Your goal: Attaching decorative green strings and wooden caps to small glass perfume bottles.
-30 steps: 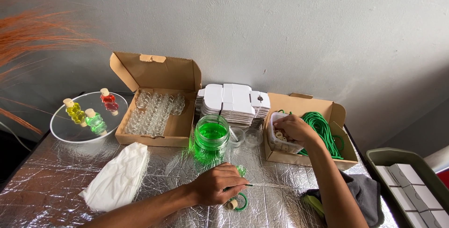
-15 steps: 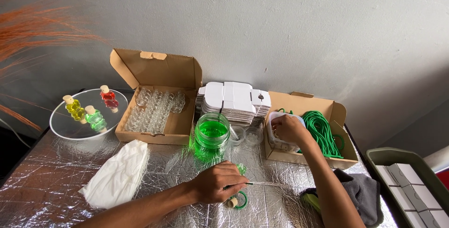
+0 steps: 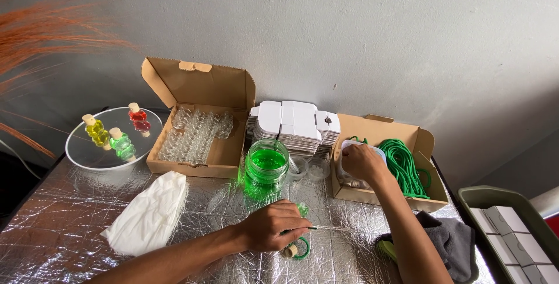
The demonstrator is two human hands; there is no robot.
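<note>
Low in the frame's centre, the left hand (image 3: 273, 226) pinches a thin pale stick (image 3: 333, 228), its long axis pointing right, beside a small corked green bottle (image 3: 298, 247), while the right hand (image 3: 362, 163), at centre right, curls its fingers into a small white tub (image 3: 352, 162).

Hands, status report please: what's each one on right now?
Left hand pinching thin rod over small corked bottle. Right hand in white tub, right box. Green jar between.
</note>
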